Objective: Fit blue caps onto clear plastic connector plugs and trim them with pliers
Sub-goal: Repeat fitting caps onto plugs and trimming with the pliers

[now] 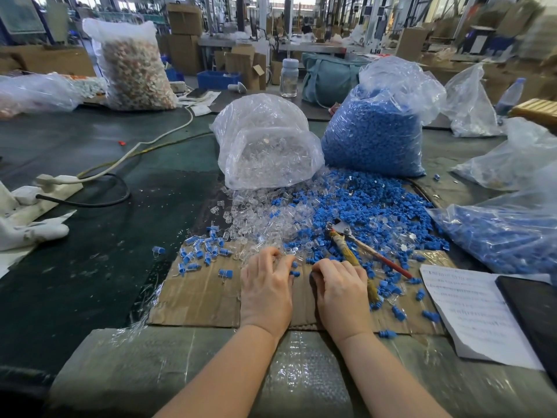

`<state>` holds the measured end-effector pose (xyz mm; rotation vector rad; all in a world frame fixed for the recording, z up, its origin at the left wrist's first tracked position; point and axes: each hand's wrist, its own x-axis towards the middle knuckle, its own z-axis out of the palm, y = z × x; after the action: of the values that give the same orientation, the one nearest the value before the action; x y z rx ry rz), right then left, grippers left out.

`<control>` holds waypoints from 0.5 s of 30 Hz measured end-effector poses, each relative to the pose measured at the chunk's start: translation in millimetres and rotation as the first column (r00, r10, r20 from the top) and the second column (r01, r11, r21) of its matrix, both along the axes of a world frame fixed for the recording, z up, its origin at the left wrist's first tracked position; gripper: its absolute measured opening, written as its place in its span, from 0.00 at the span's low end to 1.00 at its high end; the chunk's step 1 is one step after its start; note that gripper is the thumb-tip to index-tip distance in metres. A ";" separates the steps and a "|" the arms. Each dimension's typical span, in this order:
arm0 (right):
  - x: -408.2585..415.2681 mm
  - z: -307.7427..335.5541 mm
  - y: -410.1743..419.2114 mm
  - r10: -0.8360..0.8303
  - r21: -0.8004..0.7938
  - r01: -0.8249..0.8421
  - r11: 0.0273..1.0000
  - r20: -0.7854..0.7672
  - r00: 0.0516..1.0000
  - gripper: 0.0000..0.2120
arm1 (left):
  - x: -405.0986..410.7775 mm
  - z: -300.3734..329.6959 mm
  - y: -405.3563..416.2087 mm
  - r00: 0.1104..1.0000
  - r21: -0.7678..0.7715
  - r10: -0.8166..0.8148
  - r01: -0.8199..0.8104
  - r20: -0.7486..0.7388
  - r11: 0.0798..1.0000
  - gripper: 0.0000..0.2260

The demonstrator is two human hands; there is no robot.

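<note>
A small group of capped plugs (pixel 200 251) lies left of the curled fingers (pixel 278 260); big loose piles (pixel 361 212) beyond them remain; what they pinch is unclear.

Left hand (pixel 266 289) and right hand (pixel 342 292) bare, no gloves. Forearms bare too. No rings, watch or sleeves visible.

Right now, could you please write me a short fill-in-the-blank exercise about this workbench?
1. The pliers lie unheld, just beyond the ____ hand.
2. Both hands, including the left hand, work over a flat sheet of ____.
3. The bag of clear plugs stands to the ____ of the bag of blue caps.

Missing words: right; cardboard; left
</note>
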<state>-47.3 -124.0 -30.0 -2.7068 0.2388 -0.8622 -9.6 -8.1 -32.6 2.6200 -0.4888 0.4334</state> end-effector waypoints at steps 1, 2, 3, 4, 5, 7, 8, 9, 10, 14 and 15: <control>-0.2 0.1 0.3 0.000 0.004 0.000 1.000 0.000 1.000 0.09 | 0.1 -0.7 0.0 0.999 0.016 0.035 -0.035 -0.008 0.999 0.19; -0.2 0.0 0.4 -0.002 0.006 0.002 1.000 -0.002 1.000 0.09 | 0.7 -1.6 -0.2 0.997 0.034 0.075 -0.074 -0.023 0.997 0.20; 0.1 -0.2 0.2 -0.006 0.005 0.006 1.000 -0.006 1.000 0.10 | 1.3 -2.6 -0.6 0.993 0.049 0.114 -0.112 -0.041 0.993 0.21; 0.3 -0.4 0.1 -0.009 0.005 0.009 1.000 -0.013 1.000 0.10 | 2.0 -3.6 -1.2 0.988 0.060 0.144 -0.140 -0.059 0.988 0.22; 0.3 -0.6 0.0 -0.010 0.007 0.011 1.000 -0.020 1.000 0.09 | 2.5 -4.8 -1.9 0.985 0.068 0.158 -0.153 -0.075 0.986 0.23; 0.4 -1.1 -0.3 -0.012 0.007 0.012 1.000 -0.023 1.000 0.09 | 3.5 -6.3 -3.4 0.984 0.078 0.151 -0.144 -0.097 0.986 0.23; 0.6 -1.5 -0.5 -0.013 0.004 0.013 1.000 -0.019 1.000 0.09 | 3.9 -6.2 -3.7 0.985 0.078 0.139 -0.131 -0.101 0.988 0.23; 0.8 -1.5 -0.5 -0.014 0.000 0.014 1.000 -0.014 1.000 0.09 | 4.2 -5.9 -3.6 0.987 0.072 0.125 -0.118 -0.099 0.990 0.23; 0.7 -1.4 -0.2 -0.016 -0.001 0.016 1.000 -0.014 1.000 0.09 | 4.2 -5.5 -3.0 0.990 0.061 0.109 -0.104 -0.092 0.993 0.24; 0.3 -1.2 -0.6 -0.009 0.003 0.009 1.000 -0.013 1.000 0.09 | 3.3 -4.8 -0.6 0.997 -0.020 0.041 -0.043 -0.071 0.999 0.22; 0.2 -0.9 -0.5 -0.006 0.007 0.006 1.000 -0.013 1.000 0.09 | 3.2 -5.0 -0.2 0.998 -0.042 0.020 -0.023 -0.065 0.999 0.21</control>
<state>-47.1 -124.5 -30.9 -2.7072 0.2522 -0.8437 -6.5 -8.3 -37.6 2.5911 -0.4261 0.3610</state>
